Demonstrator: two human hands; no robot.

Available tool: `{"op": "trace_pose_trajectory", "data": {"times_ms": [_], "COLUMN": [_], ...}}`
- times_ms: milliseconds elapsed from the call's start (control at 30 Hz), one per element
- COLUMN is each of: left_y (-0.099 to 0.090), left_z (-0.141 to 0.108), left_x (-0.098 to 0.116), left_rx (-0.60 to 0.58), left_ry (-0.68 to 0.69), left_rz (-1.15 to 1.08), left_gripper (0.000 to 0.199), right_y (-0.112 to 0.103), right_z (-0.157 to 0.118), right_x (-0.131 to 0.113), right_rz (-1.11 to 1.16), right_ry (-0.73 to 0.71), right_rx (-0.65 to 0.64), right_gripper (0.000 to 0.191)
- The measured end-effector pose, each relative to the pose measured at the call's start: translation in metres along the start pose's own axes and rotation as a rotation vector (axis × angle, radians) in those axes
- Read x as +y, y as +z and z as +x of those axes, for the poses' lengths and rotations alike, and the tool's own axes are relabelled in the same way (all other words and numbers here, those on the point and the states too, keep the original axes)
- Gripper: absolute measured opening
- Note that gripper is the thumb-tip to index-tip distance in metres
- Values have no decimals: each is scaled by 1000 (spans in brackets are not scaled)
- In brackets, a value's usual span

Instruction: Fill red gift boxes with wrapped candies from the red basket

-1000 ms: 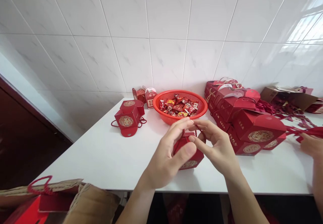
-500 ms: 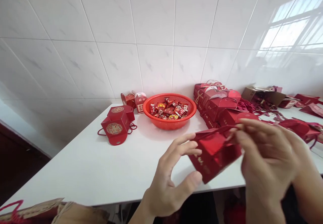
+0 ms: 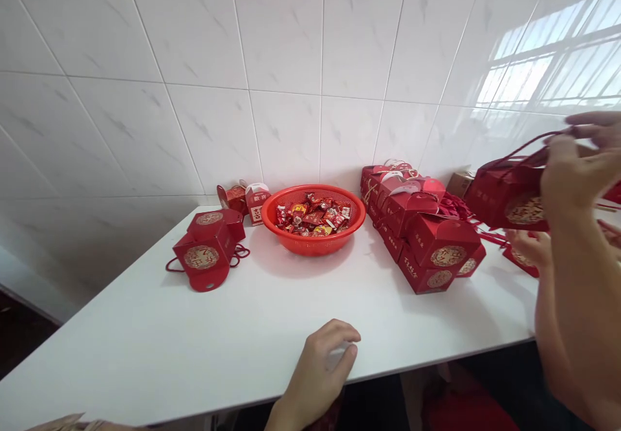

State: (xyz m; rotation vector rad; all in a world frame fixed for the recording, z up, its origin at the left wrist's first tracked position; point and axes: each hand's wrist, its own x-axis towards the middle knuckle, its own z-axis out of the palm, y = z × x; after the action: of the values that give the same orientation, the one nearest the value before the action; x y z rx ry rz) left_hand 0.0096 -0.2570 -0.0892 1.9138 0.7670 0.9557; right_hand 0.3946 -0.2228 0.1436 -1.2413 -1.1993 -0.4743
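My left hand [image 3: 317, 363] rests low over the front edge of the white table [image 3: 233, 347]. Its fingers are curved and the thumb is apart, with nothing between them. Far off to the right, my right hand [image 3: 570, 175] is raised and partly cut off by the frame. It grips a red gift box [image 3: 507, 195] by its dark red cord handle. The box hangs above the table and shows a gold round pattern on one side. Left of it stands a stack of similar red gift boxes [image 3: 427, 243].
A red plastic basket [image 3: 315, 244] of wrapped sweets sits near the tiled wall. To its left are a red box with an open flap [image 3: 204, 250] and small upright boxes [image 3: 257, 203]. Another person's hand [image 3: 531, 246] shows at the right, below the hanging box.
My right hand has carried the gift box up and right, past the stack. My left hand has come away from the box and dropped lower. The view has shifted slightly right.
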Motion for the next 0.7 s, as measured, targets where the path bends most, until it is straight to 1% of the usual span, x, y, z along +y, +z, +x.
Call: {"op": "trace_pose_trajectory", "data": {"times_ms": [33,67,100,133,167,200,300,400,500,600,633,700], "left_y": [1,1,2,2,2,2,2,2,1,2,3,3], "left_z": [0,0,0,0,0,0,0,-1,0,0,0,-1], "left_x": [1,1,2,2,2,3,2,3,2,-1,-2,-3], "left_rx": [-24,-41,-54,-62,-69,-74,-78,-74,-73,-78,-79,-81], "left_ry": [-1,-6,-14,-21,-27,-31,-35,-20,-9,-9,-10,-16], "left_rz": [7,13,18,22,27,32,45,53,59,61,62,67], "left_gripper": [20,20,21,21,21,21,22,22,22,22,22,21], "right_y": [9,18,28,37,47,56,79,96,104,102,100,93], "right_z": [4,6,7,8,7,6,-2,-14,-24,-25,-23,-19], "right_x": [6,12,18,26,33,41,63,78,86,88,88,84], "right_rz": [-30,-39,-23,-8,13,26,48,32,-3,-44,-82,-238], "right_ry": [21,60,114,180,235,271,343,417,465,491,490,456], "right_rx": [102,158,135,137,114,103,56,14,-32,-49,-61,-127], "right_gripper": [18,12,11,12,15,16,14,17,15,9,7,7]}}
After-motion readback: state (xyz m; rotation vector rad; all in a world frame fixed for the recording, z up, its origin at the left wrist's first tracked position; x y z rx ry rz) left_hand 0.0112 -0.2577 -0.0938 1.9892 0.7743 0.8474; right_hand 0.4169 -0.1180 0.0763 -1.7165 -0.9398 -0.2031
